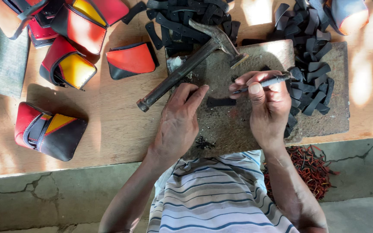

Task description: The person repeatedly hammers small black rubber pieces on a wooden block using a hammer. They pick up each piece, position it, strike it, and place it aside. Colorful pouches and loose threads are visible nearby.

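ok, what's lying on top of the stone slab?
On the slab: a hammer, one black strip under the left hand, and a strip pile. The slab under both hands is hidden.

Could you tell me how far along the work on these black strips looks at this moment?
Done, seemingly: a heap of black strips beside the stone block. In hand: the left hand pins one strip on the block while the right hand holds a punch tool over it. Left: another strip pile; the hammer lies idle.
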